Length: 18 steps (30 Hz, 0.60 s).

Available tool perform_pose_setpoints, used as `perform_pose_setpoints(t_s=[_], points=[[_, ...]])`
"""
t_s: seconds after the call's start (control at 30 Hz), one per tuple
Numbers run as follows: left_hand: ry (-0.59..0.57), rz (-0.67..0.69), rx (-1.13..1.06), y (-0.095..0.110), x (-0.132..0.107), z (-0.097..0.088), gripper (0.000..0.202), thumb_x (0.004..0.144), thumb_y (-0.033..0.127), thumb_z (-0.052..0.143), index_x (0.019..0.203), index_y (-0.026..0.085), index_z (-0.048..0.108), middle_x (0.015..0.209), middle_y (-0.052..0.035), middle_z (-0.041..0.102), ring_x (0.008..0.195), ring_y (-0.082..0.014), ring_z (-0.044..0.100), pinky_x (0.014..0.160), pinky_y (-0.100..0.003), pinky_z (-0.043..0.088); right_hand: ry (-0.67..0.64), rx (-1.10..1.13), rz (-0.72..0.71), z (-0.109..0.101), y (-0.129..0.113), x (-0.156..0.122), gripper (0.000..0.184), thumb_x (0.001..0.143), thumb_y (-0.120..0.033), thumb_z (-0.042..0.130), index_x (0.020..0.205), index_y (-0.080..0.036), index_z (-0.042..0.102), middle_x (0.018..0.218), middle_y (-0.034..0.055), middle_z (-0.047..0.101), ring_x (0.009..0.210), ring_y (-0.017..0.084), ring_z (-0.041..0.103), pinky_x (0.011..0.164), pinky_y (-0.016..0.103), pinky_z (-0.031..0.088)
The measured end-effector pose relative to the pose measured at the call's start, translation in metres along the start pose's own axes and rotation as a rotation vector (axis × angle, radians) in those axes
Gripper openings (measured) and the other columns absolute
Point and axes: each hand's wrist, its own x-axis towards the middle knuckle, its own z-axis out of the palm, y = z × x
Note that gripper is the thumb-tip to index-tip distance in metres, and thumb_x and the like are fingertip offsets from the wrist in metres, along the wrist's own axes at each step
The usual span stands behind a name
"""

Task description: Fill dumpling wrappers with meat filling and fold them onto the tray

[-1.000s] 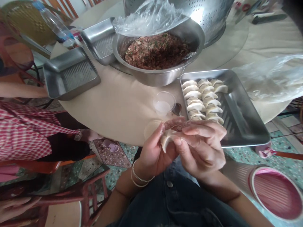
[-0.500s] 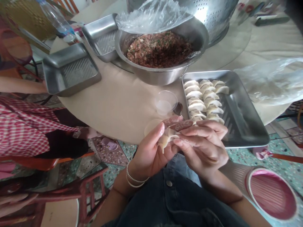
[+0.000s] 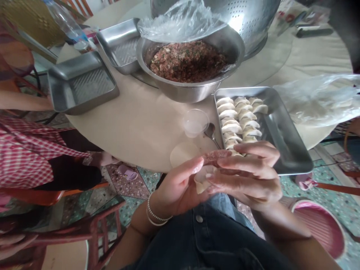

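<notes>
A pale folded dumpling [image 3: 204, 179] is held between both hands just off the table's near edge. My left hand [image 3: 180, 187] cups it from the left, thumb against its side and floury fingers behind. From the right, my right hand [image 3: 253, 176] pinches its edge with thumb and fingers. A round dumpling wrapper [image 3: 184, 153] lies flat on the table beyond my left thumb. Close behind are a small clear plastic bowl [image 3: 195, 122] and a metal spoon [image 3: 210, 133]. Rows of folded dumplings [image 3: 232, 125] fill the left part of a metal tray [image 3: 295, 157].
A steel bowl [image 3: 191, 90] of minced filling, partly covered by a plastic bag [image 3: 180, 22], stands behind. Two metal trays [image 3: 84, 86] are at left, one near another person's arm [image 3: 25, 100]. A colander [image 3: 253, 22] is at the back; a pink bin [image 3: 320, 225] stands right.
Both hands have shifted slightly right and down with the dumpling, which now shows more of its rounded side. More of the wrapper and spoon is uncovered.
</notes>
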Motion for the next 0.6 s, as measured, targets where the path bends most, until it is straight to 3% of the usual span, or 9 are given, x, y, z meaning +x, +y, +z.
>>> perform_pose_setpoints(t_s=[0.07,0.2,0.37,0.47,0.6], points=[[-0.002,-0.019,0.023,-0.002,0.002,0.001,0.038,0.094,0.042,0.037,0.103,0.025,0.069,0.093,-0.0082,0.071,0.106,-0.026,0.067,0.085,-0.043,0.058,-0.041,-0.002,-0.016,-0.002,0.002,0.0,0.02,0.083,-0.041,0.069,0.102,-0.043,0.071,0.109,-0.0051,0.066,0.107,0.019,0.053,0.092,0.038,0.041],[-0.005,-0.044,0.084,-0.007,0.005,-0.001,0.036,0.093,0.042,0.037,0.095,0.024,0.069,0.088,-0.0073,0.07,0.113,-0.0257,0.065,0.088,-0.042,0.058,-0.219,0.103,-0.075,-0.008,0.006,0.002,0.024,0.086,-0.027,0.066,0.106,-0.039,0.07,0.121,-0.0036,0.06,0.111,0.017,0.055,0.095,0.038,0.041],[-0.012,-0.031,-0.019,-0.01,0.009,-0.002,0.037,0.096,0.038,0.034,0.101,0.024,0.068,0.095,-0.0076,0.071,0.116,-0.0267,0.064,0.097,-0.047,0.055,-0.221,0.12,0.057,-0.017,0.008,-0.003,0.032,0.083,-0.027,0.07,0.114,-0.034,0.067,0.119,0.0012,0.06,0.115,0.02,0.055,0.095,0.042,0.045],[0.047,0.05,0.054,-0.009,0.009,-0.002,0.039,0.096,0.042,0.034,0.11,0.024,0.066,0.113,-0.0094,0.07,0.124,-0.0284,0.058,0.103,-0.049,0.051,-0.203,0.11,0.127,-0.025,0.011,-0.004,0.029,0.083,-0.024,0.069,0.109,-0.036,0.07,0.112,0.0009,0.064,0.107,0.02,0.059,0.089,0.044,0.047],[0.209,0.313,0.269,-0.003,0.001,-0.014,0.04,0.093,0.038,0.045,0.128,0.024,0.06,0.143,-0.0076,0.054,0.135,-0.0279,0.048,0.111,-0.042,0.045,-0.087,-0.032,0.192,-0.054,0.035,0.009,0.039,0.077,-0.015,0.074,0.109,-0.038,0.071,0.091,-0.0021,0.07,0.082,0.01,0.064,0.072,0.031,0.051]])
